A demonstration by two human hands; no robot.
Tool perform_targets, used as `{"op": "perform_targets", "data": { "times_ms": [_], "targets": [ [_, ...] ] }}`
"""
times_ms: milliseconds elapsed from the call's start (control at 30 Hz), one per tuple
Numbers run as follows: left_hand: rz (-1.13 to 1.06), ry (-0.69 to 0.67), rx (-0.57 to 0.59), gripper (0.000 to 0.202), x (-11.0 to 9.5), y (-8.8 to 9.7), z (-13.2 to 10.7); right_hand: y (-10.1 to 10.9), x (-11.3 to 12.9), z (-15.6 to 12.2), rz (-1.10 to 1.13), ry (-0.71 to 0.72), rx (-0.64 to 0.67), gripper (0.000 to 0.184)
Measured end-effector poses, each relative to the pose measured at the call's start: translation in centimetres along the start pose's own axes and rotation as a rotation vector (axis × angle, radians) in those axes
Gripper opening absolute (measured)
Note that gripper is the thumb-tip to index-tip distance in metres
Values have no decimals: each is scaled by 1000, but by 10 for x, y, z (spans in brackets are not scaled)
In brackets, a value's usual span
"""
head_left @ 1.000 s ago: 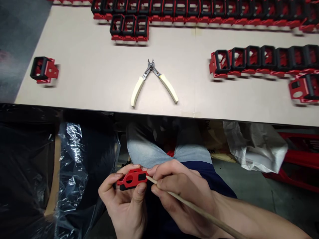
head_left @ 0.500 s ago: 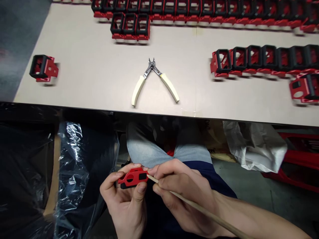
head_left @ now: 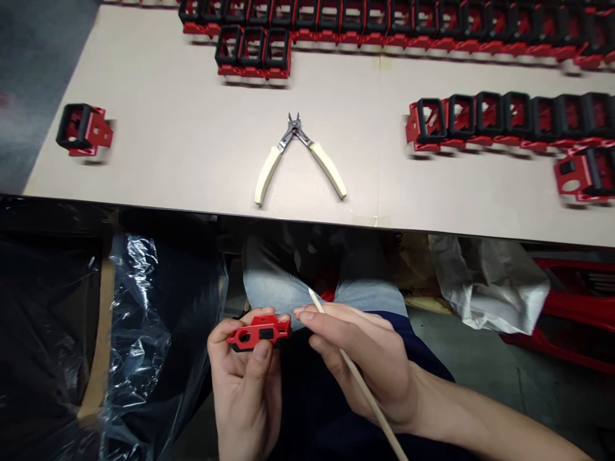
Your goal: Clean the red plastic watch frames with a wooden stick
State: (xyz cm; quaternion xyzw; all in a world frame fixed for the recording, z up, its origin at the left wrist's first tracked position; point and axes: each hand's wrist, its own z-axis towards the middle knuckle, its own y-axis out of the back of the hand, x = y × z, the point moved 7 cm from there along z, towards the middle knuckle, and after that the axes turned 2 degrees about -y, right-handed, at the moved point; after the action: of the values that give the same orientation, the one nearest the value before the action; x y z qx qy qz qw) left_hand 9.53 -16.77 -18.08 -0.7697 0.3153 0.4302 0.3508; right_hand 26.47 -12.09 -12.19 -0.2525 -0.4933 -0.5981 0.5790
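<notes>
Fingers (head_left: 221, 333) of the left hand (head_left: 247, 390) hold a small red and black part (head_left: 254, 331) low in the middle of the head view, over the person's lap. This grip is snug: the thumb presses on the front, below a little black block, and the other fingers curl around the back and the left end. The part has a round hole next to the black block.

The right hand (head_left: 379, 358) has a pale wooden stick (head_left: 368, 396). Its grip is pinched tight on the stick, much like holding a pencil. The pointy tip sticks up and does not touch the part. The right fingertips are just beside the part's right end.

Cutters (head_left: 295, 128) with cream handles lie spread wide on the pale surface (head_left: 192, 141). A long row (head_left: 353, 37) of red and black pieces runs along the far side, with three pieces (head_left: 252, 67) in front of it. One piece (head_left: 98, 131) sits alone on the left. A second row (head_left: 503, 121) is on the right, near another piece (head_left: 581, 169).

Under the surface, a brown thing (head_left: 418, 275) has dark letters, sideways and partly hidden, too small to read for sure. A crinkly silver bag (head_left: 490, 282) is beside it, and shiny clear plastic (head_left: 139, 333) is on the left.
</notes>
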Motion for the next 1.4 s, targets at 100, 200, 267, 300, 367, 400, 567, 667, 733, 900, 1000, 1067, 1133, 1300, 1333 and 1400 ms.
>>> {"op": "perform_targets", "data": {
  "times_ms": [100, 200, 267, 300, 367, 400, 567, 667, 733, 900, 1000, 1067, 1133, 1300, 1333, 1400],
  "targets": [
    [-13, 79, -17, 38, 5, 0, -2, -7, -7, -4, -4, -13, 12, 33],
    [2, 122, -9, 37, 10, -3, -3, -11, -13, -8, 1, -38, -25, 28],
    [17, 118, 2, 36, 13, -4, -3, -11, -17, -10, 31, -61, -51, 27],
    [25, 115, 7, 36, 14, -4, -2, -11, -18, -10, 48, -73, -56, 28],
    [55, 95, 6, 35, 16, -1, -3, -9, -21, -10, 69, -91, -60, 30],
    [82, 68, 10, 34, 16, 1, -3, -7, -21, -10, 78, -96, -67, 32],
    [299, -188, 162, 51, 9, -5, -11, 3, -24, -10, 138, -118, -124, 39],
    [320, -300, 167, 54, 2, -11, -13, 5, -29, -11, 163, -192, -131, 37],
    [327, -322, 147, 54, -3, -12, -12, 3, -36, -12, 260, -321, -110, 31],
    [309, -241, 190, 40, -8, -7, -3, -19, -60, -25, 698, -849, 72, 27],
    [248, -190, 190, 35, -8, -4, 2, -23, -64, -31, 763, -904, 87, 37],
    [222, -153, 159, 34, -5, -3, 5, -25, -65, -34, 792, -881, 70, 41],
    [199, -115, 130, 35, -2, -2, 7, -28, -65, -37, 835, -866, 68, 42],
    [123, -36, 95, 38, 6, 0, 9, -33, -65, -39, 859, -873, 40, 44],
    [109, -15, 93, 38, 8, 1, 9, -32, -64, -38, 841, -866, 29, 45],
    [90, 26, 92, 40, 11, 2, 8, -30, -63, -36, 797, -835, 16, 45]
  ]
}}
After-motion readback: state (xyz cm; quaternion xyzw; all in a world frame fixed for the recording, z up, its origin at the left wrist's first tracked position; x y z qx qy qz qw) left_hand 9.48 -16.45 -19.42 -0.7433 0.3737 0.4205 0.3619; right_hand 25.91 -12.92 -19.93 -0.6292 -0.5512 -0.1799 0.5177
